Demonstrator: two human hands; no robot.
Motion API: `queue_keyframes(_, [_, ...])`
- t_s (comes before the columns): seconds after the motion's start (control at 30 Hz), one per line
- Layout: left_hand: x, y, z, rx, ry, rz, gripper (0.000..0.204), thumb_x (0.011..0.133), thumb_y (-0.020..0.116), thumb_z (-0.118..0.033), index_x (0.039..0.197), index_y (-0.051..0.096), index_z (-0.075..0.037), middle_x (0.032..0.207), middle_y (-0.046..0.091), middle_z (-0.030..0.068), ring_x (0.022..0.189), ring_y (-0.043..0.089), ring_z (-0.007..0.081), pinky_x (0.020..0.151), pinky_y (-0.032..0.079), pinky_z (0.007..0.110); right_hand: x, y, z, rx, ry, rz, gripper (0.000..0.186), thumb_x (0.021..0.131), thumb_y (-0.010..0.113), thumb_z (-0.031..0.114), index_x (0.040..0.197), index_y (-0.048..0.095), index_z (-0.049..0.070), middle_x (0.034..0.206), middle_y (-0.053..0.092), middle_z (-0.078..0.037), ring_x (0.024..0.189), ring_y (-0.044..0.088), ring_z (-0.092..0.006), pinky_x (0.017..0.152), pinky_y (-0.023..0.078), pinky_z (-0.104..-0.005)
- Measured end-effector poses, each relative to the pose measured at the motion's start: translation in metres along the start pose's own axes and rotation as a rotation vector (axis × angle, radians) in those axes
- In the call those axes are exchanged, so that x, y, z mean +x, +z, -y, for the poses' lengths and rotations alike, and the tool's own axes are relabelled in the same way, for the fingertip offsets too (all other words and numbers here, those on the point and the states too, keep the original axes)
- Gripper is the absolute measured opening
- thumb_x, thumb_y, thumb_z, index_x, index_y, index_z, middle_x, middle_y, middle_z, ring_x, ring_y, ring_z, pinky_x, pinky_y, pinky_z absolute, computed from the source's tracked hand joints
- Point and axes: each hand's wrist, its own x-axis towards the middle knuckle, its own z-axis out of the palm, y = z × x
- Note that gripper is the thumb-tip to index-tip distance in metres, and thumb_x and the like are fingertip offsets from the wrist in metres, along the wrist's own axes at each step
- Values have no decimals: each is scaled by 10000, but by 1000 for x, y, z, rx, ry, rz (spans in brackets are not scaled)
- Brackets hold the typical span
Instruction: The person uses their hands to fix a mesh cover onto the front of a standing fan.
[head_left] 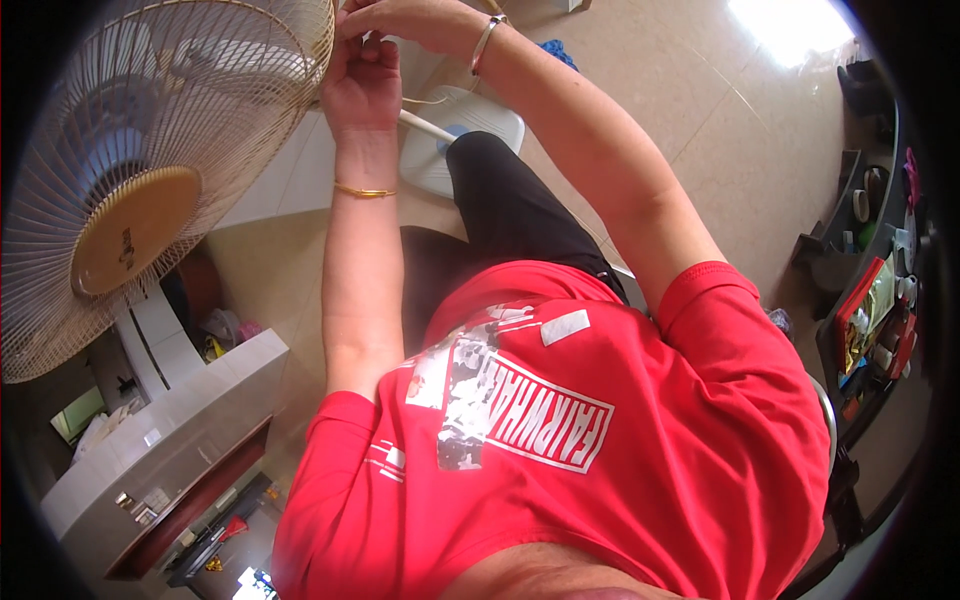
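Observation:
A standing fan with a cream wire guard (230,110) and a round tan centre badge (137,230) fills the upper left. My left hand (362,95), palm toward me and fingers curled, grips the guard's right rim. Over it, my right hand (415,22) reaches in from the right, its fingers bent and pinched together at the same rim. Whatever lies between the right fingertips is too small and partly cut off by the top edge. Behind the wire the blades (110,170) show dimly.
The fan's white pole (425,125) runs to a pale square base (428,172) on the tiled floor, beside my leg (510,190). At lower left stands a grey counter (190,400). A dark shelf (835,265) with many small items curves along the right.

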Motion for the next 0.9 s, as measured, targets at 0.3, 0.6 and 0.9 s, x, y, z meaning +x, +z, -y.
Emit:
queue_keyframes(0.3, [1,-15,-1,-111,-5,78,132,751,632,-128,841,587,-43,761,589,23,724,552,140,747,479,314,-4,3,-2,-58,-25,4,178,718,590,178,695,592,2,595,537,-10,552,508,-89,496,419,-239])
queue_keyframes(0.6, [1,-15,3,-132,7,23,146,800,575,-148,885,592,-31,755,603,38,623,494,123,634,463,273,-2,3,-37,410,-119,-63,105,805,557,134,797,574,31,707,525,17,690,470,-61,622,391,-208])
queue_keyframes(0.9, [-3,13,6,-27,13,-96,149,806,570,-154,901,585,-40,744,566,3,671,510,111,705,451,274,-4,4,-18,93,-144,-49,55,801,568,72,768,570,28,662,525,25,626,472,-57,562,401,-210])
